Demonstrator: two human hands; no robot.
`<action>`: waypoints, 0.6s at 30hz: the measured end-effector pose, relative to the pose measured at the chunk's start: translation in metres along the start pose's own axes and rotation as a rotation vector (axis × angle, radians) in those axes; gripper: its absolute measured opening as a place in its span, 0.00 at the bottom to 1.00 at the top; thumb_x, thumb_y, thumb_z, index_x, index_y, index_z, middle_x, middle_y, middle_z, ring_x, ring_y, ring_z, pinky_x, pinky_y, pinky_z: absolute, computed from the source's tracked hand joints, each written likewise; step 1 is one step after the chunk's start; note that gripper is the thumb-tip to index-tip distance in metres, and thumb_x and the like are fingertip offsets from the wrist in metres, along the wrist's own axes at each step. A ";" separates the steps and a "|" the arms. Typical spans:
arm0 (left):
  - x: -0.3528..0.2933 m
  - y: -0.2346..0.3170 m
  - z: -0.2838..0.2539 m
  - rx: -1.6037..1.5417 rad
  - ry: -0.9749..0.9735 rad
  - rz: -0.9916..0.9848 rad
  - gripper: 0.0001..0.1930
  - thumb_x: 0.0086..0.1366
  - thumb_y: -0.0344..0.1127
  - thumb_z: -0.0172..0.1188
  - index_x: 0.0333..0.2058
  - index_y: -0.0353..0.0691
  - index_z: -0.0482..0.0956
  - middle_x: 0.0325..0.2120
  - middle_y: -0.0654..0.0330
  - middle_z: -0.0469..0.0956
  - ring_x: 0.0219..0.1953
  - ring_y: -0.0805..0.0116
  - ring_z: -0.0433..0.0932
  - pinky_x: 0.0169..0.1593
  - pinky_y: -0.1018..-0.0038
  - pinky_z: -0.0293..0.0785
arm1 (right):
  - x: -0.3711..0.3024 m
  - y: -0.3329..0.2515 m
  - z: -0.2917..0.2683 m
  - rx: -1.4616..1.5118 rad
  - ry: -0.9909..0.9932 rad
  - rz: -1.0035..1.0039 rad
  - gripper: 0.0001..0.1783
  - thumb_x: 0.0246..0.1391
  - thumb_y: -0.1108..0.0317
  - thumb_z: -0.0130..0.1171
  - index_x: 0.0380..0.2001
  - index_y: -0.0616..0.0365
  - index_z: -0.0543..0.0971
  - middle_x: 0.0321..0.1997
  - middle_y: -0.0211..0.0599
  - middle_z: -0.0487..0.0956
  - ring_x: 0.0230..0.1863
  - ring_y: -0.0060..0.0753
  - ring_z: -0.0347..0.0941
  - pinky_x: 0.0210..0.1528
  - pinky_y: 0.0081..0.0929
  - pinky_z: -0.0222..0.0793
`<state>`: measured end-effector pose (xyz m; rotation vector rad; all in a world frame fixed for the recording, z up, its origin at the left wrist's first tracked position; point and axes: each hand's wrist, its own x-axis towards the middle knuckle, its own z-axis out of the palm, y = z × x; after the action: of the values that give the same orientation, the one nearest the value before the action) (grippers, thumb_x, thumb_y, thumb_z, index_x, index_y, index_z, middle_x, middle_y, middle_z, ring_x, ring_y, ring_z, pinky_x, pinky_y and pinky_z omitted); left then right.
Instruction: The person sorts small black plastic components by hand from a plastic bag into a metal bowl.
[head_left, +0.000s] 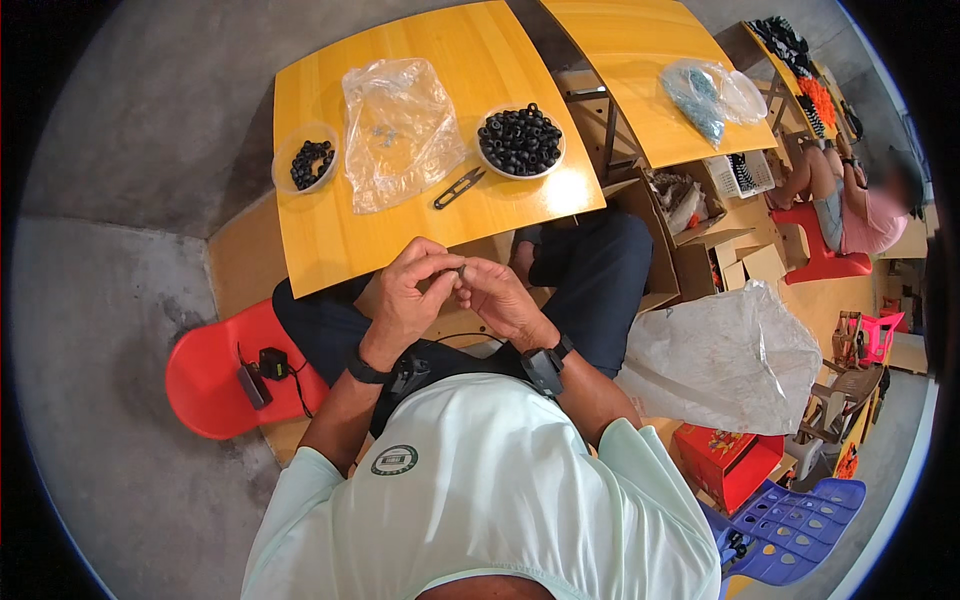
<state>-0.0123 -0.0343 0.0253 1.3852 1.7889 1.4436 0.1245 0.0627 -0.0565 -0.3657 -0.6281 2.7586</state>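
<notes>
My left hand (408, 292) and my right hand (502, 302) meet just off the near edge of the yellow table, above my lap. Both are closed in a pinch on a small dark piece (461, 271); the fingertips cover most of it, so its exact shape is hidden. On the table, a round bowl at the right holds many black ring-shaped parts (520, 140). A clear tub at the left holds fewer black parts (311, 163). Between them lies a clear plastic bag (400, 135) with a few small pale pieces on it. Black thread snips (459, 188) rest beside the bag.
A red stool (225, 370) with small black devices and a cable stands at my left. To the right are a second yellow table (640, 60), open cardboard boxes (690, 265), a whitish sack (730, 360) and a blue chair (800, 520). Another person (865, 210) sits farther right.
</notes>
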 end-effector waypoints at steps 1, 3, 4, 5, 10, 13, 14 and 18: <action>0.000 0.000 0.000 0.002 -0.004 -0.005 0.12 0.58 0.17 0.61 0.40 0.34 0.83 0.34 0.58 0.76 0.35 0.72 0.79 0.38 0.79 0.76 | 0.000 0.000 0.000 -0.008 -0.002 0.000 0.15 0.65 0.66 0.57 0.51 0.63 0.78 0.38 0.29 0.80 0.35 0.19 0.72 0.38 0.18 0.70; -0.001 -0.002 0.001 0.004 -0.009 -0.011 0.12 0.58 0.18 0.60 0.40 0.35 0.83 0.34 0.58 0.76 0.35 0.71 0.79 0.37 0.79 0.76 | -0.001 0.001 -0.002 -0.009 0.003 0.002 0.15 0.65 0.66 0.57 0.51 0.63 0.78 0.38 0.29 0.80 0.35 0.19 0.72 0.38 0.17 0.70; -0.002 -0.004 0.001 0.032 -0.017 0.002 0.12 0.58 0.18 0.60 0.40 0.35 0.83 0.34 0.59 0.75 0.35 0.71 0.78 0.38 0.79 0.76 | -0.001 0.002 -0.003 -0.010 0.007 0.003 0.15 0.65 0.66 0.57 0.51 0.63 0.78 0.38 0.29 0.80 0.35 0.19 0.72 0.38 0.17 0.70; -0.002 -0.005 0.002 0.060 -0.026 0.015 0.12 0.59 0.18 0.60 0.41 0.35 0.83 0.34 0.59 0.74 0.35 0.71 0.78 0.39 0.79 0.75 | 0.000 0.002 -0.004 -0.010 0.008 0.003 0.15 0.65 0.66 0.57 0.51 0.63 0.78 0.38 0.29 0.80 0.35 0.19 0.72 0.38 0.17 0.70; -0.003 -0.008 0.005 0.021 -0.044 -0.033 0.13 0.58 0.17 0.60 0.41 0.35 0.83 0.33 0.59 0.74 0.34 0.72 0.78 0.37 0.79 0.75 | -0.001 0.003 -0.008 -0.019 0.009 0.006 0.15 0.66 0.66 0.56 0.51 0.63 0.78 0.38 0.28 0.80 0.36 0.18 0.72 0.38 0.17 0.70; -0.001 -0.008 0.005 0.071 -0.036 0.021 0.13 0.58 0.16 0.60 0.40 0.35 0.83 0.33 0.59 0.74 0.34 0.71 0.77 0.36 0.78 0.75 | -0.001 0.002 -0.005 -0.035 0.028 0.005 0.15 0.66 0.66 0.56 0.52 0.63 0.78 0.38 0.28 0.79 0.36 0.18 0.72 0.38 0.17 0.70; 0.000 -0.008 0.004 0.111 -0.035 0.046 0.13 0.57 0.16 0.61 0.40 0.36 0.83 0.33 0.59 0.74 0.34 0.71 0.77 0.36 0.78 0.75 | -0.001 0.001 -0.003 -0.037 0.027 0.004 0.15 0.66 0.66 0.56 0.52 0.63 0.78 0.38 0.28 0.79 0.36 0.18 0.72 0.38 0.17 0.70; 0.001 -0.006 0.007 0.136 0.006 0.047 0.12 0.55 0.20 0.61 0.38 0.38 0.84 0.31 0.57 0.75 0.33 0.61 0.78 0.36 0.72 0.75 | -0.004 -0.003 0.005 -0.117 0.096 0.006 0.15 0.65 0.68 0.56 0.51 0.63 0.79 0.39 0.27 0.79 0.36 0.17 0.72 0.39 0.16 0.70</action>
<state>-0.0096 -0.0298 0.0182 1.4999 1.9010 1.3730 0.1269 0.0624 -0.0496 -0.5232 -0.7665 2.6981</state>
